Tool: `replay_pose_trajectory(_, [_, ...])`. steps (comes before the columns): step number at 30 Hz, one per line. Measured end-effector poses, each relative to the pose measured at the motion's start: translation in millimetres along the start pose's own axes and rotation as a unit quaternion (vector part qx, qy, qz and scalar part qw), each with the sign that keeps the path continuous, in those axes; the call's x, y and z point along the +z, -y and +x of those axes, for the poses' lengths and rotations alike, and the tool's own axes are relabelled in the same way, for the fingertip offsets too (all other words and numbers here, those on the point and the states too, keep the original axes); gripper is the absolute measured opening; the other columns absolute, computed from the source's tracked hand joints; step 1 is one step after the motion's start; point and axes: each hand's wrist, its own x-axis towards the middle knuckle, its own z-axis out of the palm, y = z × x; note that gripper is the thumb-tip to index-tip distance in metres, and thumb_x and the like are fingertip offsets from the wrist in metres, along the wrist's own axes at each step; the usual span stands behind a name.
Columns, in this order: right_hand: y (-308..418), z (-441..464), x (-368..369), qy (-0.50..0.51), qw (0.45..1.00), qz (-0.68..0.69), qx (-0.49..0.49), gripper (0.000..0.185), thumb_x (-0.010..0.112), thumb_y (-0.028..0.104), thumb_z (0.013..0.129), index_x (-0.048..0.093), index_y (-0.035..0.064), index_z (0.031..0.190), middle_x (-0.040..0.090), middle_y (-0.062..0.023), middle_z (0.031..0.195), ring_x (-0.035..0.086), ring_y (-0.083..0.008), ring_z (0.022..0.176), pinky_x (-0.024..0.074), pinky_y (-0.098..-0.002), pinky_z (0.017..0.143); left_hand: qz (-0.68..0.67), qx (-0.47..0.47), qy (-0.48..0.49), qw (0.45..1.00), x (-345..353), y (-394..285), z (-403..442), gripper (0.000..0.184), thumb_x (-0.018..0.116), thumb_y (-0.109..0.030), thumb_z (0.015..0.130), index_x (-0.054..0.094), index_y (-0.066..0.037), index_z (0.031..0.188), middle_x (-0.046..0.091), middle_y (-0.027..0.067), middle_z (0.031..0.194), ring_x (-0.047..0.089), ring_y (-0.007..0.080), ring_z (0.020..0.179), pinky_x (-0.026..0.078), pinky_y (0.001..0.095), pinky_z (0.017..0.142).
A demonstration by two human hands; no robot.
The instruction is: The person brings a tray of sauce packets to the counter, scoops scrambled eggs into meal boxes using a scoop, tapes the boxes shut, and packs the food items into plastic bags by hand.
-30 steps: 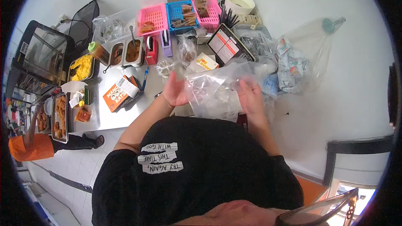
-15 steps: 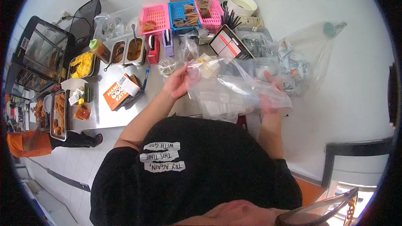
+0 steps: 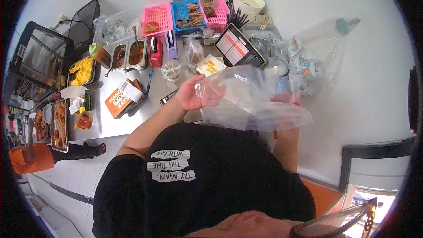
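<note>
A clear plastic bag [image 3: 246, 94] is stretched between my two hands over the front edge of the table. My left hand [image 3: 196, 94] grips the bag's left end, its curled fingers partly behind the film. At the other end, my right hand [image 3: 286, 99] holds the bag and is seen partly through the plastic. The bag's wide, loose edge hangs toward my shirt. Just beyond it lie a small white and yellow printed card [image 3: 211, 65] and a tablet [image 3: 238, 46] propped at a slant.
Left of my hands are an orange box [image 3: 119, 101], a blue pen [image 3: 149, 81] and food trays [image 3: 59, 125]. Tape dispensers [image 3: 155, 53] and pink and blue baskets [image 3: 157, 17] stand behind. A person in orange [image 3: 31, 156] is at the far left.
The bag has spread wider and its lower edge has dropped. My left hand has moved slightly right and down, with its fingers reaching further into the plastic. The view has shifted slightly.
</note>
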Motion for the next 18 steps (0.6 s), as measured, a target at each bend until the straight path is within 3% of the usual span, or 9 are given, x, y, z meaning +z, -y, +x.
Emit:
replay_pose_trajectory(4, [0.1, 15.0, -11.4, -0.018, 0.996, -0.083, -0.001, 0.038, 0.06, 0.028, 0.089, 0.054, 0.0046, 0.118, 0.062, -0.0207, 0.112, 0.065, -0.0271, 0.089, 0.0546, -0.0385, 0.075, 0.149, -0.009, 0.058, 0.987, -32.2, -2.2, 6.8, 0.027, 0.051, -0.026, 0.098, 0.064, -0.002, 0.102, 0.068, 0.0074, 0.092, 0.064, 0.0177, 0.084, 0.049, 0.0317, 0.079])
replay_pose_trajectory(5, [1.7, 17.0, -6.2, -0.032, 0.993, -0.107, -0.029, 0.033, 0.061, 0.024, 0.089, 0.054, 0.0044, 0.114, 0.062, -0.0178, 0.111, 0.065, -0.0252, 0.086, 0.054, -0.0371, 0.073, 0.232, 0.03, -0.016, 0.972, -37.4, -1.0, 11.8, 0.028, 0.053, -0.027, 0.097, 0.064, -0.002, 0.102, 0.068, 0.0066, 0.092, 0.064, 0.0164, 0.083, 0.049, 0.0307, 0.078])
replay_pose_trajectory(6, [-1.4, 21.2, -12.2, -0.146, 0.959, -0.241, -0.02, 0.029, 0.06, 0.02, 0.09, 0.054, 0.0041, 0.113, 0.061, -0.0165, 0.107, 0.064, -0.0241, 0.086, 0.0527, -0.0366, 0.075, 0.313, 0.069, -0.089, 0.943, -40.9, -0.3, 18.5, 0.029, 0.056, -0.029, 0.096, 0.065, -0.002, 0.102, 0.068, 0.0059, 0.092, 0.063, 0.015, 0.083, 0.049, 0.0298, 0.077])
replay_pose_trajectory(8, [-17.2, 31.7, -35.2, -0.358, 0.801, -0.48, -0.001, 0.021, 0.057, 0.013, 0.092, 0.053, 0.0034, 0.11, 0.06, -0.0138, 0.101, 0.061, -0.022, 0.086, 0.0501, -0.0356, 0.08, 0.399, 0.12, -0.156, 0.895, -50.1, 1.1, 27.7, 0.028, 0.06, -0.029, 0.094, 0.066, -0.003, 0.1, 0.067, 0.0038, 0.089, 0.061, 0.012, 0.08, 0.048, 0.0276, 0.075])
replay_pose_trajectory(11, [-53.4, 27.7, -33.2, -0.323, 0.811, -0.443, -0.202, 0.019, 0.059, 0.01, 0.091, 0.053, 0.0029, 0.108, 0.058, -0.0074, 0.097, 0.057, -0.0172, 0.083, 0.0466, -0.0306, 0.08, 0.443, 0.176, -0.16, 0.864, -52.2, 10.3, 37.8, 0.024, 0.066, -0.028, 0.091, 0.067, -0.004, 0.093, 0.064, 0.0008, 0.082, 0.056, 0.0083, 0.075, 0.046, 0.025, 0.07])
replay_pose_trajectory(13, [-61.7, 20.9, 15.1, -0.164, 0.865, -0.439, -0.181, 0.017, 0.06, 0.009, 0.09, 0.053, 0.0039, 0.105, 0.058, -0.0047, 0.095, 0.056, -0.0161, 0.087, 0.0461, -0.0296, 0.079, 0.492, 0.226, -0.186, 0.82, -38.0, 30.0, 48.7, 0.02, 0.068, -0.026, 0.089, 0.068, -0.005, 0.089, 0.063, 0.0, 0.08, 0.055, 0.0076, 0.074, 0.045, 0.0247, 0.068])
replay_pose_trajectory(14, [-60.7, 18.8, 43.2, -0.098, 0.884, -0.432, -0.148, 0.018, 0.06, 0.01, 0.09, 0.054, 0.0037, 0.106, 0.058, -0.0045, 0.093, 0.056, -0.0159, 0.085, 0.0461, -0.0294, 0.078, 0.523, 0.193, -0.208, 0.804, -21.3, 35.2, 45.2, 0.022, 0.068, -0.028, 0.089, 0.068, -0.006, 0.09, 0.063, 0.0002, 0.081, 0.056, 0.0084, 0.075, 0.045, 0.0255, 0.067])
replay_pose_trajectory(17, [-77.5, 23.4, 85.6, 0.082, 0.906, -0.415, 0.006, 0.015, 0.06, 0.013, 0.091, 0.059, 0.0007, 0.099, 0.061, -0.005, 0.087, 0.057, -0.0154, 0.079, 0.0472, -0.0298, 0.076, 0.549, 0.074, -0.122, 0.823, -17.7, 56.5, 57.4, 0.028, 0.065, -0.029, 0.09, 0.067, -0.004, 0.08, 0.063, 0.001, 0.077, 0.054, 0.0076, 0.073, 0.044, 0.0256, 0.066])
replay_pose_trajectory(18, [-75.8, 20.0, 86.0, 0.104, 0.894, -0.436, 0.012, 0.015, 0.06, 0.014, 0.092, 0.061, -0.0002, 0.098, 0.063, -0.0054, 0.087, 0.058, -0.0155, 0.078, 0.0476, -0.03, 0.075, 0.403, 0.168, -0.046, 0.899, -12.5, 76.5, 59.3, 0.028, 0.062, -0.033, 0.093, 0.064, -0.008, 0.081, 0.059, -0.0015, 0.075, 0.052, 0.0076, 0.069, 0.042, 0.0254, 0.062])
